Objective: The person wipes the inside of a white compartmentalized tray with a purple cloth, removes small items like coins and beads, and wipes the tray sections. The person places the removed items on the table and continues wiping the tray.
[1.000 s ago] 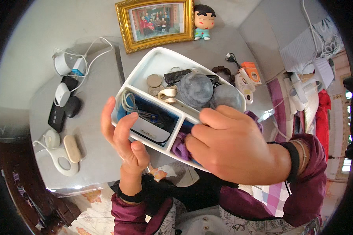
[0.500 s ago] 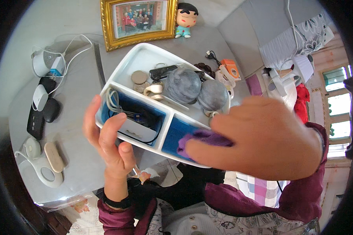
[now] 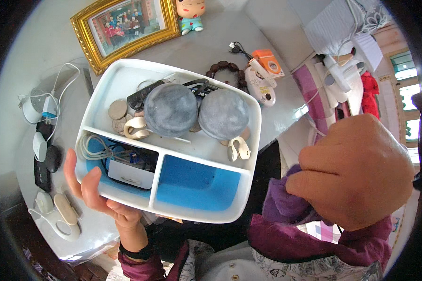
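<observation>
My left hand [image 3: 103, 196] grips the lower left corner of a white divided box [image 3: 155, 180], fingers along its side and underneath, holding it up. In the box's large far compartment lie two grey marbled balls [image 3: 171, 110], several coins [image 3: 117, 109], a dark key fob [image 3: 143, 95] and cream clip-like pieces [image 3: 239, 149]. The near left compartment has coiled grey cable [image 3: 96, 147] and a white block [image 3: 131, 174]. Bare blue lining [image 3: 197, 185] shows in the near right one. Right of the box and apart from it, my right hand [image 3: 356, 173] is closed around a purple cloth [image 3: 286, 201].
A gold-framed photo [image 3: 126, 33] and a figurine [image 3: 191, 16] stand at the grey table's back. Beaded bracelet [image 3: 227, 65], orange box [image 3: 268, 62] and white device [image 3: 259, 86] lie behind the box. At left are a black power strip [image 3: 42, 164], chargers and a beige case [image 3: 65, 209].
My right hand has drawn the purple cloth out of the blue near right compartment and off to the right. The box, still in my left hand, appears lower left and less tilted.
</observation>
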{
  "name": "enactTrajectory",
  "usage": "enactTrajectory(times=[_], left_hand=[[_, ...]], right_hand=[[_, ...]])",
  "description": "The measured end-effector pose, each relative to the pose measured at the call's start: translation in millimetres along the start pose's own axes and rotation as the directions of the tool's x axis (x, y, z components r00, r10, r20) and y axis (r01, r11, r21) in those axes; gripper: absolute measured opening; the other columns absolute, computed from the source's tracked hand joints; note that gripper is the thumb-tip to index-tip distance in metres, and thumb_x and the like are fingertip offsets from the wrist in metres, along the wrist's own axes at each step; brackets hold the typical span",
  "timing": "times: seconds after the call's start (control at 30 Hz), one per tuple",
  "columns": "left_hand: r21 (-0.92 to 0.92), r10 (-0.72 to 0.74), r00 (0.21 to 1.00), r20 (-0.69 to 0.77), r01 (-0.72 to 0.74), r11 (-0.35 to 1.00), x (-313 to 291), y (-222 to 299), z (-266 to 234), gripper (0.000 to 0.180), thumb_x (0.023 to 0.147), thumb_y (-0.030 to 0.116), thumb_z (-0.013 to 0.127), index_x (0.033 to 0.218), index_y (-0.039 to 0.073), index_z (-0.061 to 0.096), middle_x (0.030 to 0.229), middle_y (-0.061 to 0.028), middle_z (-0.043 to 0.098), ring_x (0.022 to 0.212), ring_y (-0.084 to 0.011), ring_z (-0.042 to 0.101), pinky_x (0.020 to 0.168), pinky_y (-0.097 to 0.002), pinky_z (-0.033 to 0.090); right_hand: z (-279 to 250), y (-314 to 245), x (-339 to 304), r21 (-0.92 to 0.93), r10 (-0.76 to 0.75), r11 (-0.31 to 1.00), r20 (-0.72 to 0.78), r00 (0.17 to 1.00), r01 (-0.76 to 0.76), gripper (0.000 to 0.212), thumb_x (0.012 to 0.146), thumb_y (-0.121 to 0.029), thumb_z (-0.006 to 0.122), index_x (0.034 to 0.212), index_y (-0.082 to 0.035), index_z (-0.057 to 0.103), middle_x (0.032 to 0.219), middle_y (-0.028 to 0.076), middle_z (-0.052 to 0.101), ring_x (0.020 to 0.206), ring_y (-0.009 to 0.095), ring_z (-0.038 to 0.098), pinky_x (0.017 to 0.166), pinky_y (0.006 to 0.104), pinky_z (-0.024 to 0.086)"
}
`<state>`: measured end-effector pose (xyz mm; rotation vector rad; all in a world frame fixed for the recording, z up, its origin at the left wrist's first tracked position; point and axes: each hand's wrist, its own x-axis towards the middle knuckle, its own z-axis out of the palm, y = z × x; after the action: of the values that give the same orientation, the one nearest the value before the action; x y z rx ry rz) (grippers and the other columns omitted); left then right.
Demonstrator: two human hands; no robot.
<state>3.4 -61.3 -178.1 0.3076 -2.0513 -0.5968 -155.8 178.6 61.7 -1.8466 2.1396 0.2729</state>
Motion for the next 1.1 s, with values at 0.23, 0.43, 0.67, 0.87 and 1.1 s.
enactTrajectory(times=[0.23,0.43,0.67,0.87,1.1], left_hand=[[0.012,-0.028,0.998,-0.052,0.029,1.000,-1.6,0.5,6.1,0.055,0.107,0.056,0.016,0.135,0.016,0.040,0.151,-0.0268,0.033,0.140,-0.0396,0.039,0.112,-0.0516,0.043],[0.140,0.031,0.997,-0.069,-0.021,0.990,-3.2,-1.6,7.8,0.056,0.107,0.059,0.017,0.132,0.015,0.041,0.150,-0.0272,0.034,0.138,-0.0399,0.041,0.112,-0.0525,0.044],[0.046,0.032,0.993,-0.113,-0.027,0.999,-3.1,-3.1,11.1,0.055,0.107,0.057,0.019,0.128,0.013,0.044,0.148,-0.0301,0.036,0.138,-0.0410,0.040,0.111,-0.0520,0.044],[-0.059,0.037,0.996,-0.084,-0.042,0.997,-1.9,-0.3,10.9,0.047,0.108,0.048,0.024,0.131,0.012,0.045,0.148,-0.0309,0.036,0.140,-0.0420,0.036,0.109,-0.0526,0.044],[-0.126,-0.012,0.994,-0.108,-0.001,0.992,-1.6,2.7,11.3,0.048,0.107,0.051,0.032,0.126,0.012,0.052,0.147,-0.0293,0.037,0.131,-0.0427,0.045,0.106,-0.0519,0.041]], right_hand=[[15.4,29.7,-8.0,0.211,-0.117,0.973,0.114,0.986,0.091,0.022,0.065,-0.020,0.076,0.086,-0.014,0.071,0.070,0.001,0.058,0.055,0.021,0.057,0.048,0.0374,0.037],[31.2,28.3,-0.9,0.501,0.058,0.865,-0.176,0.983,0.039,0.030,0.062,-0.024,0.084,0.087,-0.015,0.071,0.075,0.004,0.064,0.064,0.022,0.064,0.050,0.0361,0.045],[50.4,-15.3,45.4,0.362,-0.155,0.880,-0.395,0.906,0.308,0.033,0.077,-0.015,0.076,0.106,-0.002,0.066,0.102,0.013,0.062,0.079,0.024,0.066,0.060,0.0301,0.055],[51.1,-13.6,70.2,0.226,-0.389,0.893,-0.045,0.920,0.388,0.028,0.082,-0.013,0.064,0.106,0.002,0.065,0.100,0.010,0.059,0.082,0.022,0.062,0.060,0.0298,0.055],[58.5,-33.6,86.3,0.175,-0.226,0.966,0.230,0.947,0.188,0.019,0.081,-0.010,0.062,0.092,0.004,0.066,0.092,0.010,0.059,0.086,0.022,0.062,0.064,0.0339,0.057]])
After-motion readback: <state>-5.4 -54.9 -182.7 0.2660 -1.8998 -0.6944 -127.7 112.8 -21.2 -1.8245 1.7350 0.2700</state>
